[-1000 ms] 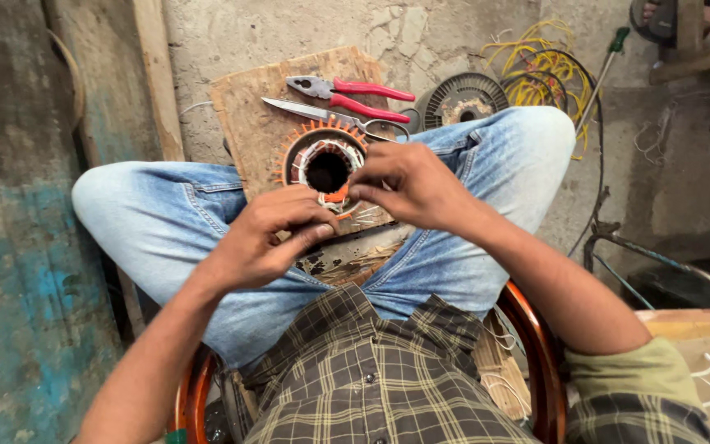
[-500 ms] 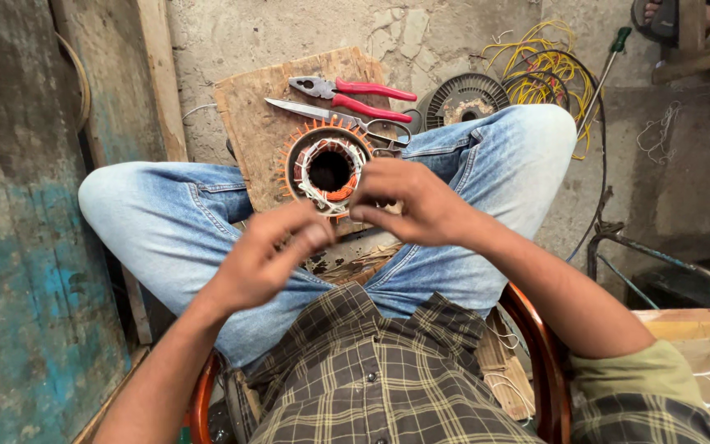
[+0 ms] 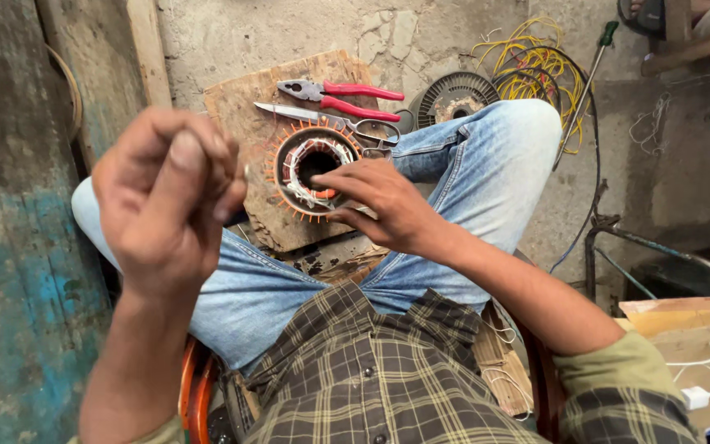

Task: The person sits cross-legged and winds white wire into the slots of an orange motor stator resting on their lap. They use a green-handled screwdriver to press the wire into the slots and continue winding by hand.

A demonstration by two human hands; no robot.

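Blue wall (image 3: pixel 10 271): worn, paint flaking, at the far left.
Left hand (image 3: pixel 170 197): lifted close to the camera, fingers curled in and thumb pinched against the fingertips; whatever it pinches is too fine to make out.
Wooden board (image 3: pixel 244 111): rests across the person's jeans-clad legs.
Motor stator (image 3: pixel 314 171): round, with copper windings and orange insulation tabs around the rim, lying flat on the board.
Pliers (image 3: pixel 338 97): red-handled, on the board's far edge, beyond the stator.
Scissors (image 3: pixel 330 120): lying just beside the pliers, nearer the stator.
Right hand (image 3: pixel 384 205): fingers spread and loosely bent, fingertips resting on the stator's right rim, gripping nothing.
Fan rotor (image 3: pixel 458 94): grey disc on the floor behind the knee.
Yellow wire (image 3: pixel 536 62): a loose tangle by the wall.
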